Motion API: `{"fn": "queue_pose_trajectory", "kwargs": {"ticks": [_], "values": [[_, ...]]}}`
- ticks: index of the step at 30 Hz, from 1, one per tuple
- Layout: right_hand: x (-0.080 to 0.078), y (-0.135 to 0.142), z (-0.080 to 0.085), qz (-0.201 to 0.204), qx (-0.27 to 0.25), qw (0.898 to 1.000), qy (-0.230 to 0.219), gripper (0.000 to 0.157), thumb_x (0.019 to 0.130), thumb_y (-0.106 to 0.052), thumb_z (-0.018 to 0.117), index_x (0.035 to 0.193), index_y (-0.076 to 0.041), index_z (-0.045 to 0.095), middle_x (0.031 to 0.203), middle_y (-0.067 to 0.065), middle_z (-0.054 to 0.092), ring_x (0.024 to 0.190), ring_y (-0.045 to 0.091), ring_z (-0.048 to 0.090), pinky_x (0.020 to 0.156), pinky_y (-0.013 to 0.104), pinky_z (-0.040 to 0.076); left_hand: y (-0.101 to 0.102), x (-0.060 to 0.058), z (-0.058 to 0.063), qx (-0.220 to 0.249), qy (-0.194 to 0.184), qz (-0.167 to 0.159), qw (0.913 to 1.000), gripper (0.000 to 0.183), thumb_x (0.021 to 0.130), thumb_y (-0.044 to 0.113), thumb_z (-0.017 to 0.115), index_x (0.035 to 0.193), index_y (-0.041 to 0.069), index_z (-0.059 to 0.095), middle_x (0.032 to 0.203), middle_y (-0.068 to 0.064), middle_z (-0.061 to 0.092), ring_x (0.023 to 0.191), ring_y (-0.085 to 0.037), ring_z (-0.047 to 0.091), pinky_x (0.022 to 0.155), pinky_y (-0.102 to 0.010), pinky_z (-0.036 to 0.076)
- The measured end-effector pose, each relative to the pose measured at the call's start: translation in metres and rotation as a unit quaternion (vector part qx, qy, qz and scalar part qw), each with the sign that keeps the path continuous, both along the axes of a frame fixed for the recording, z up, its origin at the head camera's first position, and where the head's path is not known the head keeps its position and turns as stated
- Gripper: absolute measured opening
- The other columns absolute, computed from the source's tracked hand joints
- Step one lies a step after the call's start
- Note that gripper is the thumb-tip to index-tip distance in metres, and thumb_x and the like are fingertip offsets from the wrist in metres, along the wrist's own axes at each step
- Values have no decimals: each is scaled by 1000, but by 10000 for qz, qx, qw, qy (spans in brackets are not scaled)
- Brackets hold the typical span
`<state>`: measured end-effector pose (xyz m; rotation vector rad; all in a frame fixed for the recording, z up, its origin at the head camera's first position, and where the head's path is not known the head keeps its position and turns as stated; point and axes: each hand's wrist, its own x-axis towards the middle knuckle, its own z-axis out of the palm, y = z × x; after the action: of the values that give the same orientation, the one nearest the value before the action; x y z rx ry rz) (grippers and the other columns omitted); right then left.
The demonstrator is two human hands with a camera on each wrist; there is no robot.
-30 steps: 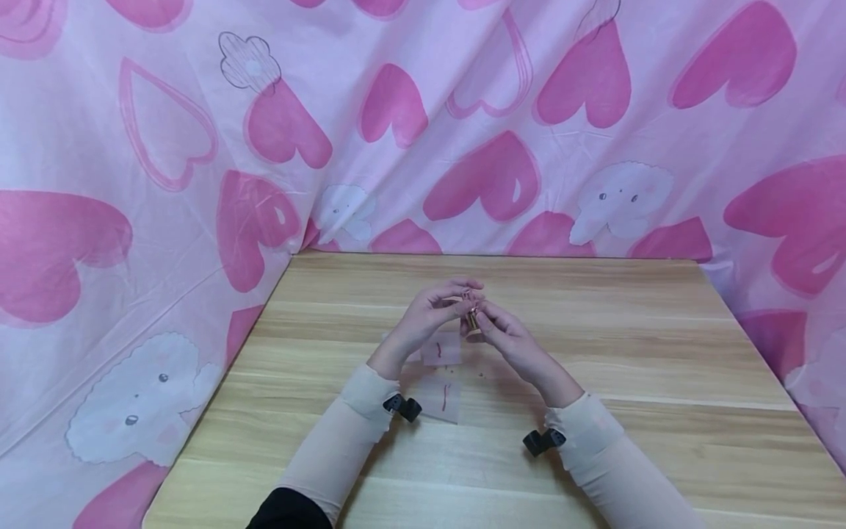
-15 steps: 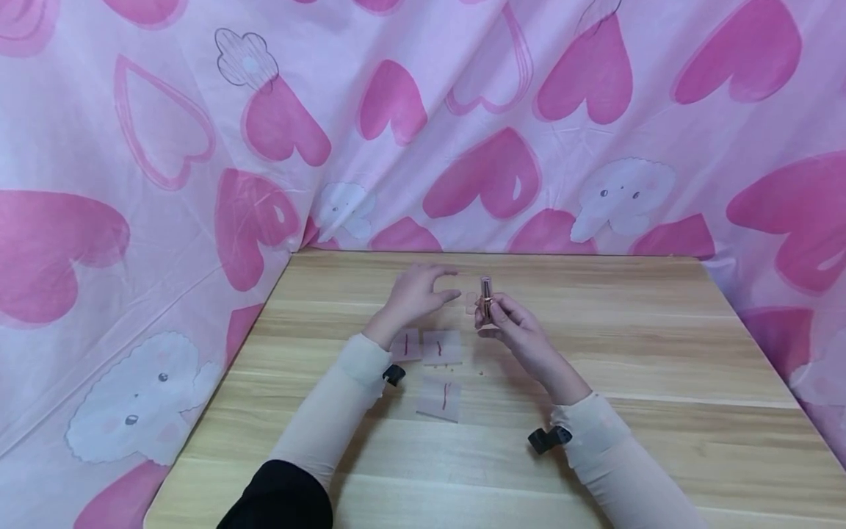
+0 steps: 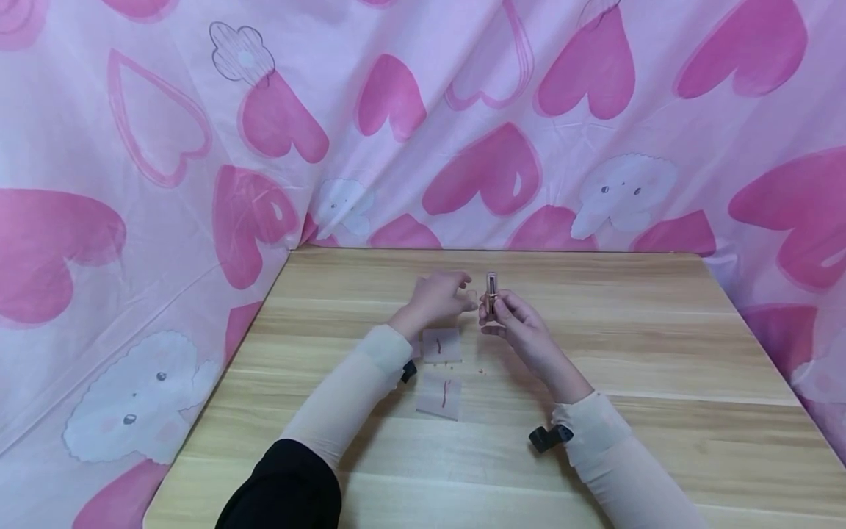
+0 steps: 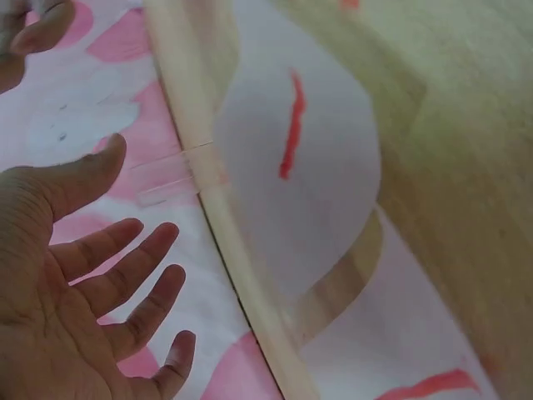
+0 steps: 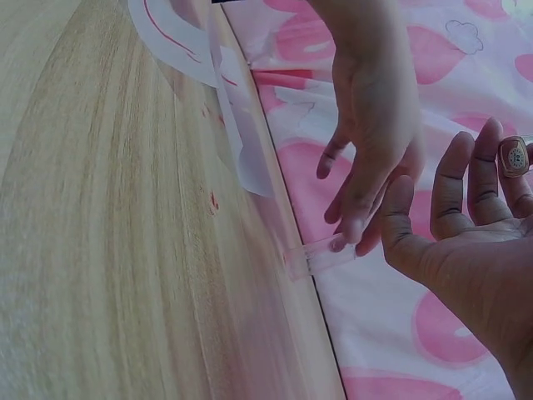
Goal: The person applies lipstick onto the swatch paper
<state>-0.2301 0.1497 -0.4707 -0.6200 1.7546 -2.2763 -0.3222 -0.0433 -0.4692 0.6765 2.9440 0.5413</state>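
A gold and dark lipstick tube [image 3: 491, 295] stands upright in my right hand [image 3: 525, 330], pinched between thumb and fingers. Its gold base [image 5: 515, 157] with a small label faces the right wrist view. My left hand [image 3: 439, 295] reaches in beside the tube, fingers spread apart in the left wrist view. Close to its fingertips is a small clear plastic piece [image 5: 325, 257]. That piece [image 4: 171, 177] looks apart from the fingers in the left wrist view; the right wrist view shows a fingertip over its edge. Whether they touch I cannot tell.
Squares of pale paper with red strokes lie below the hands: one near paper [image 3: 439, 397], one behind it [image 3: 441, 346], another partly under the left wrist. Small reddish crumbs [image 3: 480, 372] dot the wooden table [image 3: 628, 345]. A pink heart-patterned cloth [image 3: 482, 169] hangs behind.
Both hands were together at the tube. The left hand let go and moved left, then came back right towards the clear piece. The right hand shifted slightly right, holding the lipstick tube upright.
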Motion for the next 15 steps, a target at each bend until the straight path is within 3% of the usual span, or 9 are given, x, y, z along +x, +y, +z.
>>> {"fn": "queue_pose_trajectory", "kwargs": {"ticks": [8,15], "values": [[0,0,-2,9,-19,10000,-2,32,109,-27,45,122,2,52,104,7,59,102,20,58,93,43,49,7,-4,-6,-81,17,4,10000,35,90,43,75,118,23,71,113,8,72,107,-18,63,100,-55,39],[-2,0,-3,-37,-30,10000,-8,28,108,-24,47,119,1,54,105,8,61,103,22,59,94,45,49,8,-4,-10,-4,114,57,9999,29,91,42,74,115,25,73,108,11,72,103,-15,62,99,-53,37]]}}
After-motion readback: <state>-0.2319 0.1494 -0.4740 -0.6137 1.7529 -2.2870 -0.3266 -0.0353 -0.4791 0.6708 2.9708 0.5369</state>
